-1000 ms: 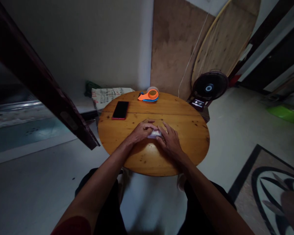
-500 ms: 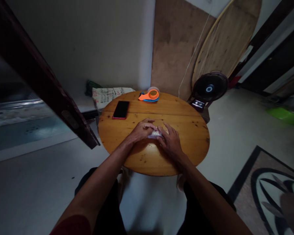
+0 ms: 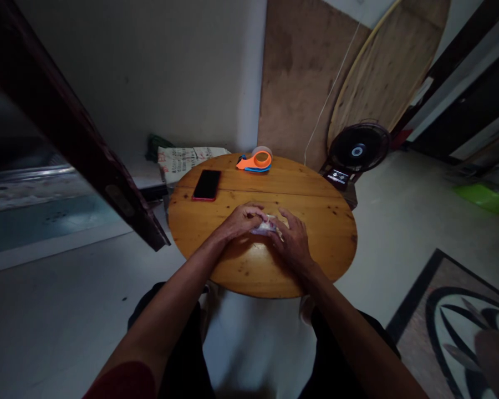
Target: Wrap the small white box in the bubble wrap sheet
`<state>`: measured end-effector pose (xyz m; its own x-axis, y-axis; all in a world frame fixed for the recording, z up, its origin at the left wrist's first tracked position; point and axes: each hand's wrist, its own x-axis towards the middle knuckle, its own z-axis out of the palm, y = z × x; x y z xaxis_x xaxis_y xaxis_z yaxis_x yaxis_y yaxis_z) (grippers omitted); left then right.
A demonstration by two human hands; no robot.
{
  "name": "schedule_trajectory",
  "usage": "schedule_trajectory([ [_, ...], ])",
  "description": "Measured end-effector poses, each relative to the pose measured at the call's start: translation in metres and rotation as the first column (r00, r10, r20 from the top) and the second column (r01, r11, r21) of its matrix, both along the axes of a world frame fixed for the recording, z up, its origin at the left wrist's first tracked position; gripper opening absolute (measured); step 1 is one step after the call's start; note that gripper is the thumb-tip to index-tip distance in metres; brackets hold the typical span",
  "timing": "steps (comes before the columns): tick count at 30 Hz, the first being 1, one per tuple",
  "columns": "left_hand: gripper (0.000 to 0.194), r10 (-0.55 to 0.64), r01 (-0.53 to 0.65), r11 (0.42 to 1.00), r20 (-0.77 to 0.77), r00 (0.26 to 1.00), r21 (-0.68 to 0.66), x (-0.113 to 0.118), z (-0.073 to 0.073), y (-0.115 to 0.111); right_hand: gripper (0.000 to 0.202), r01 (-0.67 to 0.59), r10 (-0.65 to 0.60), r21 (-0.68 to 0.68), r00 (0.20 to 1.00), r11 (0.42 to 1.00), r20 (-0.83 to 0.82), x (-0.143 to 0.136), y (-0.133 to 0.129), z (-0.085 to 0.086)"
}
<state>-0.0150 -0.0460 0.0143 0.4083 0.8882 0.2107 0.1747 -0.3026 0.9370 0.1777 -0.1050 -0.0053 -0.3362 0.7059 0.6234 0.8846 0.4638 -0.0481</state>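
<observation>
Between my two hands, over the middle of the round wooden table (image 3: 249, 271), is a small whitish packet with a clear, shiny wrap (image 3: 263, 226). My left hand (image 3: 244, 219) grips its left side, thumb and fingers closed at the near and far edges. From the right, my right hand (image 3: 290, 233) holds the other side with thumb and index finger, while another finger stands raised off it. The fingers cover part of the packet, and its exact kind is too small to make out.
A black-screened phone with a red edge (image 3: 207, 185) lies at the table's back left. An orange and blue tape dispenser (image 3: 255, 160) stands at the far edge. Beyond the right rim is a dark fan (image 3: 356, 151). A printed sack (image 3: 183, 159) sits behind the table on the left.
Both hands stay at the packet with only slight finger shifts, and a little more of its top shows. The whole view has moved slightly.
</observation>
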Motion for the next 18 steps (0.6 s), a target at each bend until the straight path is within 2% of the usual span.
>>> schedule_trajectory([
  [9,0.016,-0.061,0.062,0.997,0.041,0.997,-0.043,0.0024,0.0015,-0.0021,0.025,-0.01,0.01,-0.007,0.999,1.0,-0.033,-0.0015,-0.0004,0.0016],
  [18,0.016,-0.058,0.058,0.998,0.038,0.998,-0.007,0.0021,-0.0013,0.0009,0.031,-0.026,0.026,-0.03,1.0,0.999,0.008,-0.0005,-0.0002,0.0003],
])
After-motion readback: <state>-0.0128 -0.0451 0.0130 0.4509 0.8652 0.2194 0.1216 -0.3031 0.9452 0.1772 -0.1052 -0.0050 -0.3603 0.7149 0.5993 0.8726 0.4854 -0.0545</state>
